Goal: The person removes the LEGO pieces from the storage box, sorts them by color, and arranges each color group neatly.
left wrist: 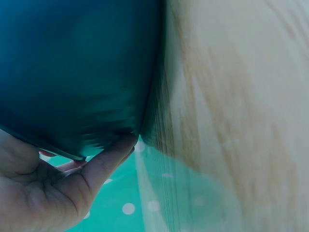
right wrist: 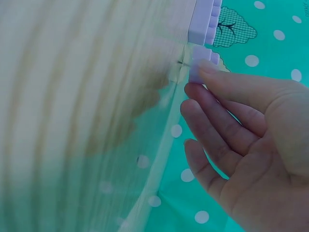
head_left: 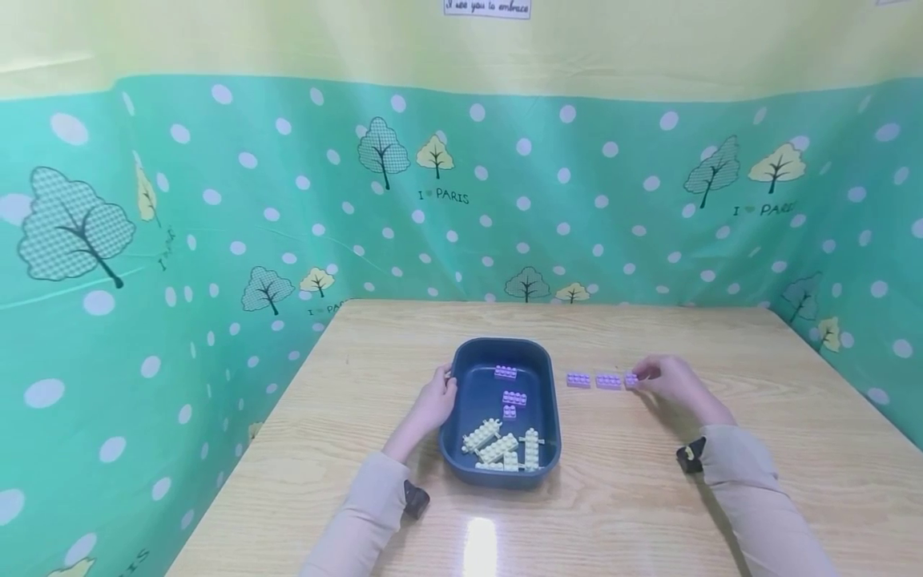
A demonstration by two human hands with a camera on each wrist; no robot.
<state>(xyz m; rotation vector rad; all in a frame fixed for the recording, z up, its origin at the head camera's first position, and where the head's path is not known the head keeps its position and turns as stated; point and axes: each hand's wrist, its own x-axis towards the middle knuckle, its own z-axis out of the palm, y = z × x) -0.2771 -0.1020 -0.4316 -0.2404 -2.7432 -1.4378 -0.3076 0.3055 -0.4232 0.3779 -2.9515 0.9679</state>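
Observation:
A dark blue tray point(head_left: 450, 449) stands on the table with several pale yellow brick pieces point(head_left: 497, 449) at its near end. Further back inside it lie a few purple bricks point(head_left: 514, 398). My left hand point(head_left: 436, 398) grips the tray's left side near the far corner; in the left wrist view the thumb point(left wrist: 104, 166) lies along the outer wall. To the right of the tray, my right hand point(head_left: 674, 381) pinches a small purple brick point(right wrist: 197, 65) at the right end of a row. Two longer purple bricks point(head_left: 578, 380) sit to its left, studs up.
The wooden table point(head_left: 613, 521) ends at a green dotted curtain point(head_left: 461, 232) behind and at the sides. A dark wrist camera point(head_left: 415, 500) is strapped at the left sleeve, another camera point(head_left: 691, 455) at the right.

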